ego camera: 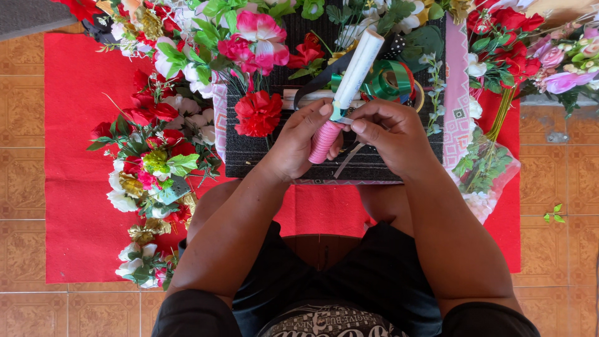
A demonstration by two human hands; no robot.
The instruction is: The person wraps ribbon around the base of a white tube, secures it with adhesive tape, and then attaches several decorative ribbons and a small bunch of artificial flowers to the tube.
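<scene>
The pink-wrapped stick [326, 140], seemingly light and stiff, was clasped low by the left hand [299, 145] while green ribbon [337, 112] was pinched against it by the right hand [385, 132].

A floor of glossy brown patterned tiles [571, 249] fills the view from above. A bright red mat [75, 187] lies spread across it. On the mat sits a dark woven cloth with a pink patterned border [457, 93]. Artificial flowers in red, white and pink [153, 156] are heaped around the edges. Even daylight, soft shadows.
</scene>
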